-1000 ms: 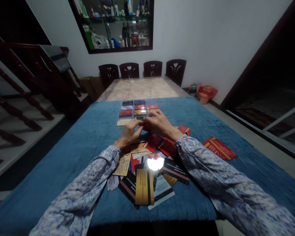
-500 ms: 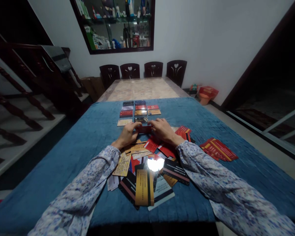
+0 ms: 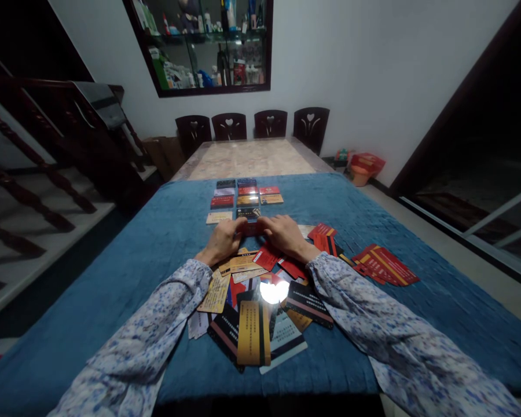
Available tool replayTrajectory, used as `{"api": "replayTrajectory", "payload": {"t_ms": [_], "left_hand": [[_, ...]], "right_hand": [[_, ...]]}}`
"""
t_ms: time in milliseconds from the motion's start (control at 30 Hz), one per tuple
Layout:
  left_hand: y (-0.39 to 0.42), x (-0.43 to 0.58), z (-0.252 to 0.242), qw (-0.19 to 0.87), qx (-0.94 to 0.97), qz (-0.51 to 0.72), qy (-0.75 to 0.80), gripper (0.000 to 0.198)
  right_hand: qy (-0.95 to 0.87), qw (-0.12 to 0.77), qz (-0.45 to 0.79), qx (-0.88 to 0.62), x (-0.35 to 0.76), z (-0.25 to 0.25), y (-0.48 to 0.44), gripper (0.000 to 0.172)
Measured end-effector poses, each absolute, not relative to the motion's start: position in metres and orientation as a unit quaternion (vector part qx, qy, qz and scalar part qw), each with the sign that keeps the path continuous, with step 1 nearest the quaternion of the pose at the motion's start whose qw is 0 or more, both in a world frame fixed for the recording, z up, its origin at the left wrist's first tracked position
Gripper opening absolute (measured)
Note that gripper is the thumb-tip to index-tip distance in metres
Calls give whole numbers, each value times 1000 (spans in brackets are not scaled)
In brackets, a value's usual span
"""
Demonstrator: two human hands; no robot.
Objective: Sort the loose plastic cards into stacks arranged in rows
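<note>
My left hand and my right hand face each other over the far edge of a loose heap of cards. Between their curled fingers is a dark red card stack, gripped at both ends; how many cards it has I cannot tell. Just beyond my fingertips lies a black card at the near end of the sorted rows. Beneath and in front of my wrists the heap spreads out, with a gold card, a black card with a brown stripe and red cards.
Small card piles in rows, including a cream card and a red-and-yellow pile, lie beyond my hands. Fanned dark red cards lie to the right. A blue cloth covers the table's near part. Several chairs stand behind.
Both hands have lowered slightly toward me with the dark red card stack between them, tilting it more out of sight. The cards on the cloth appear unmoved.
</note>
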State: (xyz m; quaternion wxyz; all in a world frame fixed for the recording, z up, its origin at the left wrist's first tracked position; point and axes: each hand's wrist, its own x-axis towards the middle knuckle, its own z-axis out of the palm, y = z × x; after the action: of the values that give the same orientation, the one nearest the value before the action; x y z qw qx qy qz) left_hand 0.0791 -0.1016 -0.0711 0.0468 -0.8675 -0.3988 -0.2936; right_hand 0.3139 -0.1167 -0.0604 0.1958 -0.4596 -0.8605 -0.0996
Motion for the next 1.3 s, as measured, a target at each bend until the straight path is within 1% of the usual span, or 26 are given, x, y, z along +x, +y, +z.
{"api": "replayTrajectory", "payload": {"t_ms": [133,533,767,833,933,1133,1300], "left_hand": [[-100,79,-75,56,-869,-277,-407,45],[-101,83,-73,22,-869,-270,-415,46],[-104,90,-62,-9,-862,-279,-424,50],[-106,92,-59,-14,-862,-276,-425,50],[-108,96,-55,-12,-864,-264,-429,49],[-111,105,-47,23,-864,-217,-453,55],[-112,112,-31,60,-863,-180,-468,51]], "right_hand": [[-857,178,-90,-475,313,-61,-119,41],[-855,156,-58,-491,309,-55,-122,49],[-848,146,-71,-504,311,-47,-123,61],[-848,143,-78,-505,311,-45,-124,60],[-842,138,-87,-515,313,-44,-123,54],[-837,147,-96,-519,317,-41,-121,45],[-832,141,-102,-526,321,-29,-123,44]]}}
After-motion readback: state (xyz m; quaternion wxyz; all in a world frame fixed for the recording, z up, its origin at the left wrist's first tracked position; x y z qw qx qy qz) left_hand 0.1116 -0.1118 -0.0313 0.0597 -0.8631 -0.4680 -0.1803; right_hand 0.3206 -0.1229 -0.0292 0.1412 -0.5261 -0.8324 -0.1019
